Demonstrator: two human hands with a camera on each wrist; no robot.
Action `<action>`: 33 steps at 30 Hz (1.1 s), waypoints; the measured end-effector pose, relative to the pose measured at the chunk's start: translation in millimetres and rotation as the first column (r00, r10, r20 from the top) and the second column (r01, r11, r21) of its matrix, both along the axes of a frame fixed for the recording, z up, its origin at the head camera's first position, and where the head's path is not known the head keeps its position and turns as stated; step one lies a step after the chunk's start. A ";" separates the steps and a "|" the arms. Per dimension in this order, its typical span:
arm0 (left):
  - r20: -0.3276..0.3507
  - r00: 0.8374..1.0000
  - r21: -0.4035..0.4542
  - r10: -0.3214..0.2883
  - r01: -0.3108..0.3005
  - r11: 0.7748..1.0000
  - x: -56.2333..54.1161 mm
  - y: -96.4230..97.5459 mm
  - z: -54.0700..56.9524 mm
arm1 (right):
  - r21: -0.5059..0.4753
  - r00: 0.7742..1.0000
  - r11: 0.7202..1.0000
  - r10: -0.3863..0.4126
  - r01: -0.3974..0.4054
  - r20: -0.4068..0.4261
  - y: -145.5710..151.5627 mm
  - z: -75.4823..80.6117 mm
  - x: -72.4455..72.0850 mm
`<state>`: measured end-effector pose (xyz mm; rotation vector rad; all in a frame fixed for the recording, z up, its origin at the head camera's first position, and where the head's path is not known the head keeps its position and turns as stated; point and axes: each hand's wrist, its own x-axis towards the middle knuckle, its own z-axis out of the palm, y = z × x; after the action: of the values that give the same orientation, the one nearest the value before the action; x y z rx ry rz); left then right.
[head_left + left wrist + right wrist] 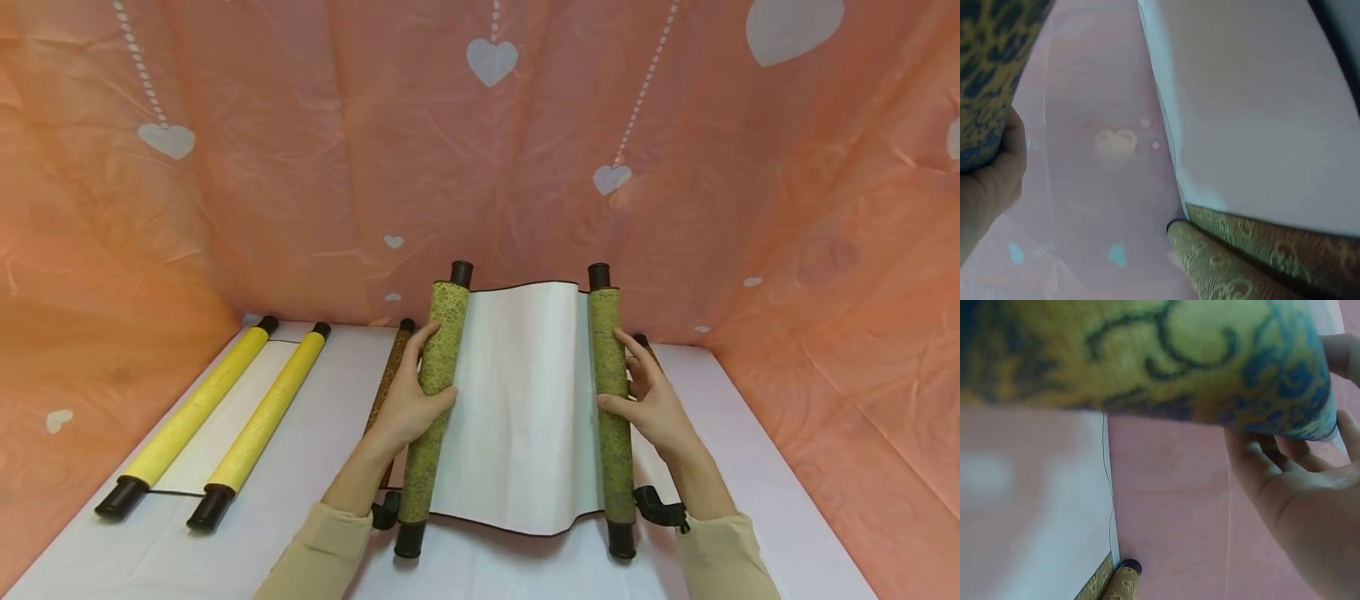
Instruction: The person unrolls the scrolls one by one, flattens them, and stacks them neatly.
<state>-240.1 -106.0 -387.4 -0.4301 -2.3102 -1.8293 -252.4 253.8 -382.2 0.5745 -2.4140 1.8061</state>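
A partly unrolled scroll [517, 408] with green-yellow, dark-patterned rolls and dark end knobs is held up in front of me, its pale sheet bowed between the rolls. My left hand [412, 400] grips the left roll [442, 350], thumb on the near face. Around the right roll [611, 433] curl the thumb and fingers of my right hand [651, 408]; in the right wrist view the fingers [1260, 465] reach beneath it. Behind and below lies a brown patterned scroll [392, 367], mostly hidden by the held one; the left wrist view shows its roll [1216, 262] and white sheet [1260, 112].
Left on the white tabletop [337, 400] lies a yellow scroll [270, 417] with black knobs, a strip of its sheet showing between two rolls. Pink-orange cloth [480, 167] printed with hearts rises behind the table and at both sides.
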 end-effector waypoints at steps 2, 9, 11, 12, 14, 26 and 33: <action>-0.017 1.000 0.010 0.014 -0.014 1.000 0.3 -2.8 -0.5 | 0.013 0.999 1.000 -0.018 0.018 -0.031 3.3 -0.1 1.3; -0.043 0.998 0.042 0.041 -0.039 0.998 3.4 -9.3 -2.3 | -0.013 0.999 1.000 -0.019 0.019 -0.044 16.7 0.9 7.9; -0.045 0.998 0.046 0.048 -0.046 0.998 5.7 -9.9 -1.8 | 0.005 0.999 1.000 -0.012 0.012 -0.040 20.2 1.8 8.5; -0.047 0.998 0.045 0.052 -0.050 0.998 6.5 -10.1 -1.7 | 0.023 0.999 1.000 -0.014 0.015 -0.041 22.0 2.7 8.8; -0.056 0.997 0.042 0.061 -0.059 0.997 7.3 -10.5 -1.4 | 0.079 0.998 0.996 -0.026 0.030 -0.049 25.7 5.2 8.8; -0.078 0.996 -0.028 0.040 -0.042 0.999 8.8 -21.7 2.1 | 0.211 0.993 0.977 -0.015 0.039 -0.114 37.6 13.3 8.7; -0.082 0.996 -0.068 0.021 -0.027 0.997 11.8 -24.8 6.8 | 0.190 0.998 0.981 -0.020 0.033 -0.067 39.0 18.0 7.4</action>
<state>-228.4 -130.9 -380.6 -0.4749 -2.3193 -1.6924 -245.0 292.9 -364.2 0.6033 -2.5542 1.5310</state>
